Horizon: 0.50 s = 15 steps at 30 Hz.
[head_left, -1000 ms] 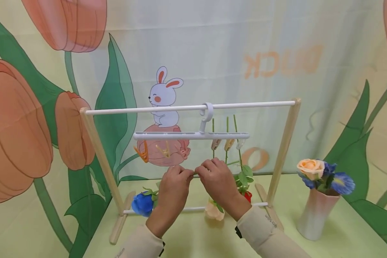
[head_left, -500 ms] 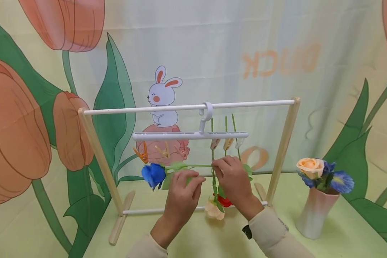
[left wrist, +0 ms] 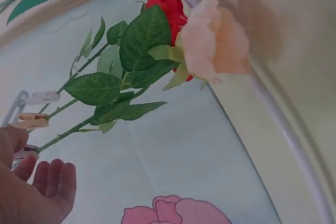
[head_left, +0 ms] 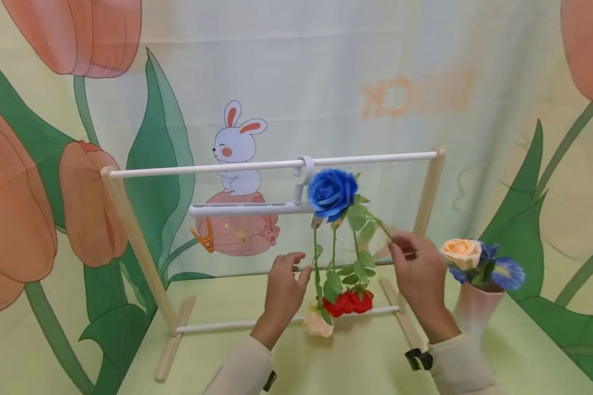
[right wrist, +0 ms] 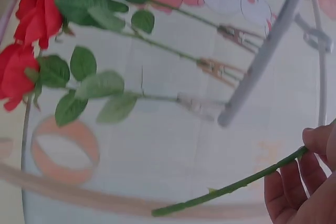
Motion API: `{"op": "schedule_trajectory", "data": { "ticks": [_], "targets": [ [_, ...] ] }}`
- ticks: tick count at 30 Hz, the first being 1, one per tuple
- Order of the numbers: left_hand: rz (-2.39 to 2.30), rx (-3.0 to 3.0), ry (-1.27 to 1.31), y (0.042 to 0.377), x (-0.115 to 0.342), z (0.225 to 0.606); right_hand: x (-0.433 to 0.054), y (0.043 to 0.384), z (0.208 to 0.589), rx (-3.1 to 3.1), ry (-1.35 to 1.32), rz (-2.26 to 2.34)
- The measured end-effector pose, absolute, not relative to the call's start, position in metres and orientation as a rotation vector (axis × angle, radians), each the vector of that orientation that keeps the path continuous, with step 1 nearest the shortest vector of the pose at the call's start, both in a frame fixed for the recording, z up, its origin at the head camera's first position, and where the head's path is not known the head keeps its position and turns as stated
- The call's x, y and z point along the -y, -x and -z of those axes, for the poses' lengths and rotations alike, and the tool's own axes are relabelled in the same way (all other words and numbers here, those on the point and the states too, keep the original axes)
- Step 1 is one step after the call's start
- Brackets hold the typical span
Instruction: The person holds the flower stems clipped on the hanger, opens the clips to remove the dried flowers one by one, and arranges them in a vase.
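Note:
A blue artificial rose (head_left: 332, 193) is raised bloom-up in front of the white hanger (head_left: 242, 209). My right hand (head_left: 420, 277) pinches its green stem (right wrist: 231, 187) between thumb and fingers; the bare stem end shows in the right wrist view. My left hand (head_left: 284, 291) holds nothing, fingers loosely bent, close to the hanging flowers. Upside down from clips on the hanger's right half hang a peach rose (left wrist: 215, 43) and two red roses (right wrist: 39, 17). A pale clip (right wrist: 202, 106) grips one red rose's stem.
Orange (head_left: 204, 237), yellow (head_left: 238, 232) and pink (head_left: 270, 233) clips hang on the hanger's left half without flowers. The hanger hooks over a rack's white top rod (head_left: 375, 159). Right of the rack stands a vase (head_left: 479, 307) with peach and blue flowers.
The blue rose has swung from lying sideways at the left to bloom-up before the hanger. My right hand has moved right with the stem; my left hand has let go of it.

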<state>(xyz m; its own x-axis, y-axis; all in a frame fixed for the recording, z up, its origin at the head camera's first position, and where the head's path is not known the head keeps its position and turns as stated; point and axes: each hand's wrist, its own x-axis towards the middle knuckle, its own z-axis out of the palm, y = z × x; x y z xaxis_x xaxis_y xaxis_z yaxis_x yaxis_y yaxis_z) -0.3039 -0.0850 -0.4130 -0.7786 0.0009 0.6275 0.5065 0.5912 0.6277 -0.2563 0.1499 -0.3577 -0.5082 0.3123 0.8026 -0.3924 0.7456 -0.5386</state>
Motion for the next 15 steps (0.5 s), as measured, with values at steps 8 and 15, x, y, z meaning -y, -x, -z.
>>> {"op": "schedule_trajectory", "data": {
  "ticks": [8,15],
  "targets": [
    [1.361,2.230,0.257,0.331,0.055,0.400,-0.210,0.233,0.348,1.870,0.149,-0.911],
    [1.469,2.286,0.173,0.341,0.034,0.393,-0.247,0.215,0.344,1.800,0.271,-0.865]
  ]
}}
